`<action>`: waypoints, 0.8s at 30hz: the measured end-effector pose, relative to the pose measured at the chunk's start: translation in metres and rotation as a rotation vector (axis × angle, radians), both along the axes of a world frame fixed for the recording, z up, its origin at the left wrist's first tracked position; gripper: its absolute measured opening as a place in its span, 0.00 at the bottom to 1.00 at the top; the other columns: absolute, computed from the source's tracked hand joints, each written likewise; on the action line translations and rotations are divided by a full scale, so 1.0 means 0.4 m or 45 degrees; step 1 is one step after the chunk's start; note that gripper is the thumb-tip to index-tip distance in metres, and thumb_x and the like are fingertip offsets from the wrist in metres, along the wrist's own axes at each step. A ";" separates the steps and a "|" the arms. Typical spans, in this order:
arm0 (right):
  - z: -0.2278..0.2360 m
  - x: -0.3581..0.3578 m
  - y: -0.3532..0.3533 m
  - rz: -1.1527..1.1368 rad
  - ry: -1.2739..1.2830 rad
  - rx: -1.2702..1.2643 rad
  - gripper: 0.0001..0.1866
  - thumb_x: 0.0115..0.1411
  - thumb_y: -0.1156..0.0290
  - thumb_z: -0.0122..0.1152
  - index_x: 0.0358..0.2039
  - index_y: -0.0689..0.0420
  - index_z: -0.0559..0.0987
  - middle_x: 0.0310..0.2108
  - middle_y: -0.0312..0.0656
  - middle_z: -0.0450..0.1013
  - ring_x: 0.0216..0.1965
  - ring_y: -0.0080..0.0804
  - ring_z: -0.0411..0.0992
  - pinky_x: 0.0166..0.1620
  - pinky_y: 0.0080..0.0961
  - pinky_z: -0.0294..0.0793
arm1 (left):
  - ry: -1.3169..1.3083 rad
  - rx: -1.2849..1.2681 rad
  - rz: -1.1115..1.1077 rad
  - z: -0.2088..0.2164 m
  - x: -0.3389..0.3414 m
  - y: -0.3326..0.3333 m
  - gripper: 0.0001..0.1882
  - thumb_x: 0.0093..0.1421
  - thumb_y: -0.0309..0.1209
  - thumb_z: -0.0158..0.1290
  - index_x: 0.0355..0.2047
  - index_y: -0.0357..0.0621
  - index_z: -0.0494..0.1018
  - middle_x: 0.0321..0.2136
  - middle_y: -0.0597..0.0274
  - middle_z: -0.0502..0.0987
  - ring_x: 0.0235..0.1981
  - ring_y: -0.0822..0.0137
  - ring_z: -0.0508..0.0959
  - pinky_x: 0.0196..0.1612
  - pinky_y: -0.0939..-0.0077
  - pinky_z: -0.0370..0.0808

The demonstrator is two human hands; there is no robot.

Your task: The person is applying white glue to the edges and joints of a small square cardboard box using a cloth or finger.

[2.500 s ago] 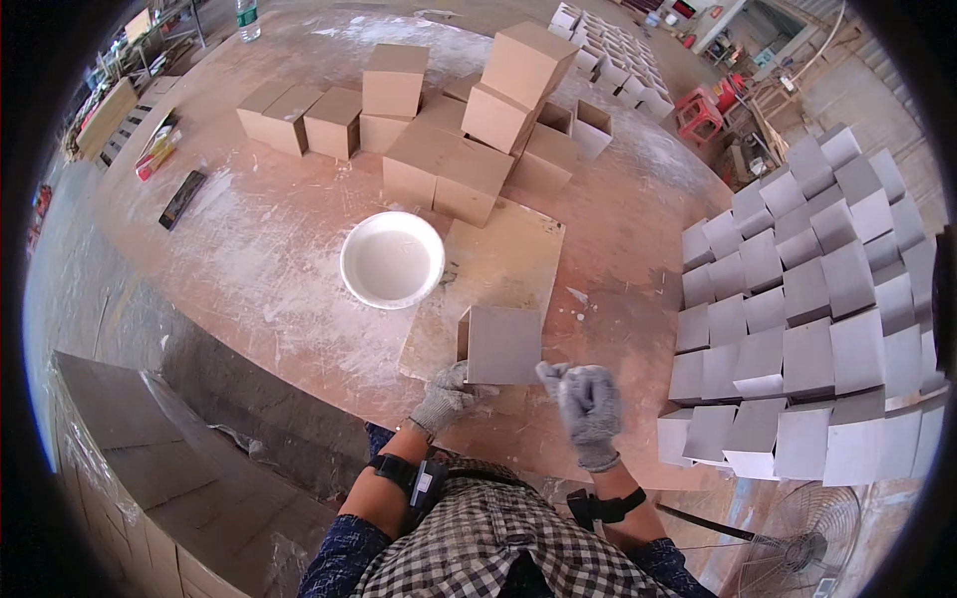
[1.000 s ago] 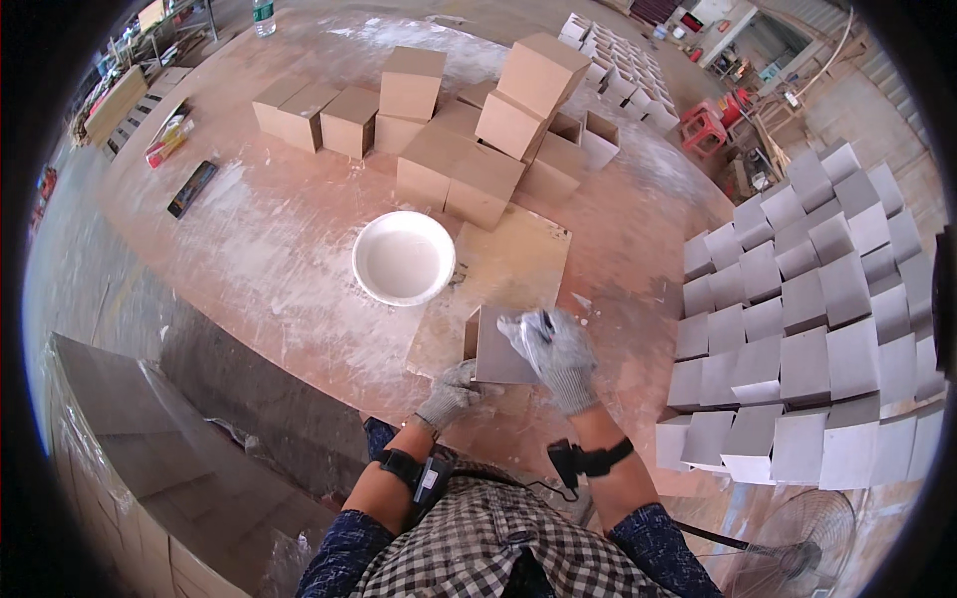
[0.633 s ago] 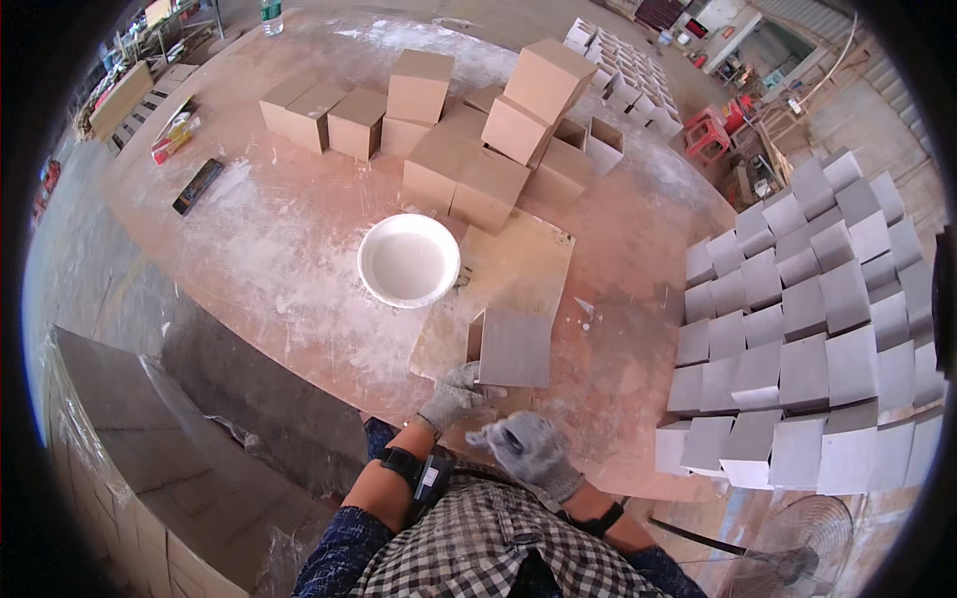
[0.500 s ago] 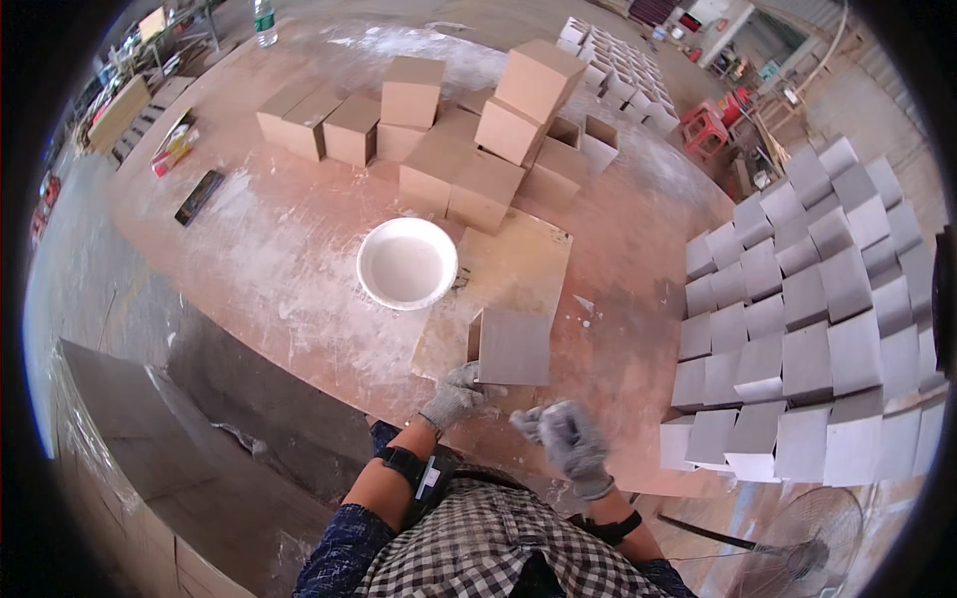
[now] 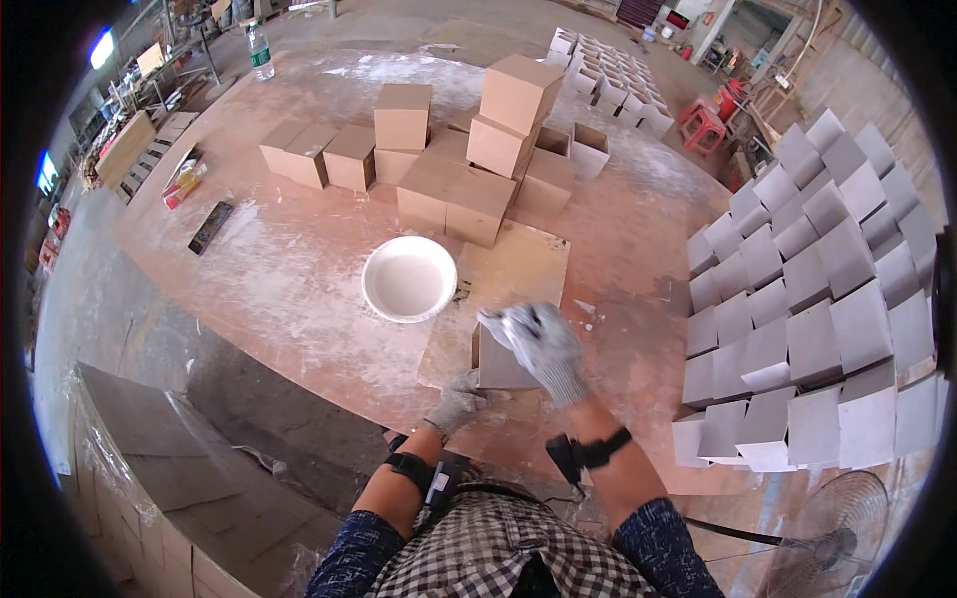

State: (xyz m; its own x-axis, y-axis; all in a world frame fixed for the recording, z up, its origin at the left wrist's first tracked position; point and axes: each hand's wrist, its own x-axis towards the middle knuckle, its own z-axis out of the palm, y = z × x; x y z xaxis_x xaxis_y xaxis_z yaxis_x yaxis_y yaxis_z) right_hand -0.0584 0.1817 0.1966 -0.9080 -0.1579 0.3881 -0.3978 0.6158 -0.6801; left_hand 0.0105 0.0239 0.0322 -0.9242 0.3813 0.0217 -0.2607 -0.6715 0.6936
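Note:
A square box (image 5: 501, 372) with a grey top face lies on its side at the table's near edge, its open end toward the left. My left hand (image 5: 458, 405), in a grey knit glove, grips it by the lower left corner; some fingers are hidden. Over the box's top face is my right hand (image 5: 538, 345), gloved and smeared with white, with its fingers closed together. What they hold, if anything, cannot be made out. Beneath the box is a flat tan board (image 5: 523, 264). Left of the board stands a white bowl (image 5: 410, 280) of whitish paste.
Several plain brown boxes (image 5: 429, 194) are stacked at the table's far middle. Many grey-white boxes (image 5: 797, 329) rise in rows at the right. A phone (image 5: 210, 228) and a water bottle (image 5: 261, 52) are on the left. A fan (image 5: 832, 538) stands at the lower right.
My right hand has moved forward and left, from beside the box to over its top face. My left hand stays at the box's lower left corner. The view has shifted slightly.

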 end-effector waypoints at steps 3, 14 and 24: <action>0.024 -0.054 -0.097 0.055 -0.104 0.143 0.15 0.60 0.57 0.63 0.33 0.57 0.77 0.29 0.50 0.75 0.32 0.48 0.76 0.36 0.41 0.74 | 0.158 -0.436 0.120 -0.042 0.012 0.005 0.22 0.57 0.20 0.59 0.53 0.40 0.74 0.49 0.64 0.78 0.48 0.68 0.79 0.52 0.72 0.76; -0.014 0.304 0.034 0.395 -0.132 -0.227 0.07 0.64 0.66 0.59 0.32 0.55 0.74 0.25 0.40 0.72 0.24 0.31 0.69 0.30 0.27 0.71 | 0.025 -0.495 -0.028 -0.003 0.000 0.005 0.22 0.55 0.23 0.65 0.51 0.42 0.75 0.47 0.69 0.78 0.48 0.73 0.75 0.52 0.74 0.74; 0.039 0.393 0.228 -0.002 -0.504 -1.590 0.09 0.63 0.78 0.53 0.44 0.60 0.76 0.43 0.56 0.77 0.29 0.30 0.74 0.30 0.22 0.72 | 0.052 -0.789 0.063 0.276 -0.033 0.016 0.20 0.61 0.35 0.62 0.49 0.37 0.77 0.43 0.64 0.80 0.43 0.73 0.77 0.48 0.74 0.75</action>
